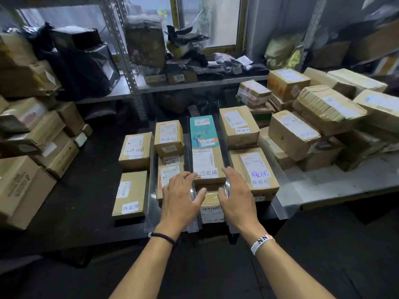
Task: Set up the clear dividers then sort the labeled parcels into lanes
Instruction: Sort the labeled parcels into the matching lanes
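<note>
Low in the frame's centre, a taped box sat in the middle lane between clear dividers, behind a labelled box and a teal box. The left hand and right hand flanked it, fingers spread wide, thumbs at its sides.

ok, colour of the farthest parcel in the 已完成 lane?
The parcel is teal with white labels; seen best in the head view.

Grey metal shelving, window behind it, black plastic bags on the left shelf, dark table
</note>
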Action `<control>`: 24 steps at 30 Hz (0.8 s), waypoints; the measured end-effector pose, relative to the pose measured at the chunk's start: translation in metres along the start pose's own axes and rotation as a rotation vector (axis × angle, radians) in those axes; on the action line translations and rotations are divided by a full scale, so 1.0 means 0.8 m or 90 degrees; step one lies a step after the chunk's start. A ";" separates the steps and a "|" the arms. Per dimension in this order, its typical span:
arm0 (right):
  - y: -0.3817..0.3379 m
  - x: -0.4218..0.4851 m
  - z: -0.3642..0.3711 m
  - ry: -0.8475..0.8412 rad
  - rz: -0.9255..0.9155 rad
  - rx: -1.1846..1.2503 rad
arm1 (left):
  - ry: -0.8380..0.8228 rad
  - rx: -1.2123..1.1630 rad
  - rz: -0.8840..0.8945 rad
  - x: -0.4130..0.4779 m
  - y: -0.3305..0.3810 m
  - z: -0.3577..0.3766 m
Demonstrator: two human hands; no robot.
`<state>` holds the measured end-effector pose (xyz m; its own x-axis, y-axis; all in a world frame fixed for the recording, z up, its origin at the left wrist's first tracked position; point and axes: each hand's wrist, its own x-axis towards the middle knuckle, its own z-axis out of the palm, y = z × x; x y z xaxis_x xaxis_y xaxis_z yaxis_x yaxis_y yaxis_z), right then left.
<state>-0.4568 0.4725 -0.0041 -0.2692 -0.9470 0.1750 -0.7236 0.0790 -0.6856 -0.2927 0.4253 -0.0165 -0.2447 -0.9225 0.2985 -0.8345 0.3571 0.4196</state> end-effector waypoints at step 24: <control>-0.502 0.074 0.333 -0.268 -0.233 0.008 | 0.204 0.077 -0.299 -0.001 -0.434 -0.368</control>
<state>-0.0128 0.3013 0.0931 0.2766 -0.9549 0.1082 -0.7139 -0.2796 -0.6421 0.1429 0.3449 0.0901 0.3116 -0.8811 0.3558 -0.8726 -0.1171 0.4743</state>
